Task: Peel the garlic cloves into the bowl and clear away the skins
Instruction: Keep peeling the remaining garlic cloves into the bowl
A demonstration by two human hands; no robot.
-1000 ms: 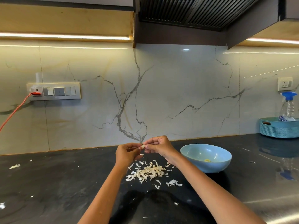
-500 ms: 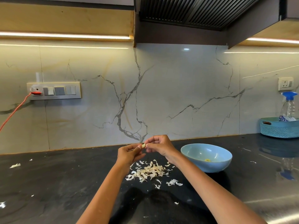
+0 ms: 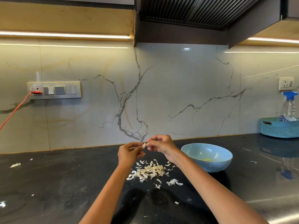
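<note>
- Garlic clove (image 3: 143, 145): small, pale, held up in the air above the counter, between the two hands; pinched from both sides.
- Left hand (image 3: 129, 153): fingers curled, thumb and fingertips closed on the clove's left side; forearm runs down to the bottom edge of the view.
- Right hand (image 3: 161, 145): fingers curled, thumb and forefinger nipping the clove's right end; whether it grips flesh or skin cannot be told.
- Skins (image 3: 149, 172): loose heap of whitish papery flakes on the counter, directly below the hands; a few stray flakes lie just in front of and to the right of the heap.
- Bowl (image 3: 207, 157): light blue, upright, on the counter just right of the skins and beside the right wrist; a small yellowish item lies at its bottom.
- Counter (image 3: 56, 183): dark stone, glossy; scattered white scraps at far left.
- Basket (image 3: 279, 127): teal, woven pattern, far right against the wall; a spray bottle (image 3: 290, 104) with blue trigger head stands in it.
- Switch panel (image 3: 54, 90): on the marble-look wall, left; an orange cord (image 3: 15, 110) plugged into it, trailing off to the left.
- Wall socket (image 3: 286, 83): white, far right, above the basket.
</note>
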